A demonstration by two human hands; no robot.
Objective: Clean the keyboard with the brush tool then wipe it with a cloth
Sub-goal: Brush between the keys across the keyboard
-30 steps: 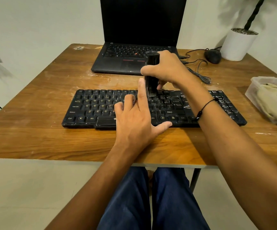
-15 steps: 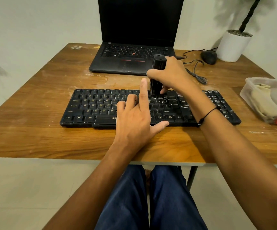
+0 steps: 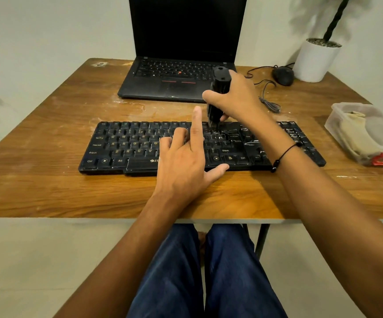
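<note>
Centrally, keyboard (image 3: 140, 145) lies flat on table (image 3: 48, 191). Right hand (image 3: 238, 97) clenches brush tool (image 3: 217, 97) upright, bristles on top key rows. Left hand (image 3: 186, 161) rests flat on keys, fingers relaxed. Risk: hard strokes could shift keyboard. Plastic tub (image 3: 339, 120) at right holds folded cloth (image 3: 358, 134).

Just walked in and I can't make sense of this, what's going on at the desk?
A person is brushing a black keyboard. The right hand grips an upright black brush tool, bristles down on the upper key rows. The left hand rests on the keys, steadying it. A cloth lies unused in a plastic tub to the right.
</note>
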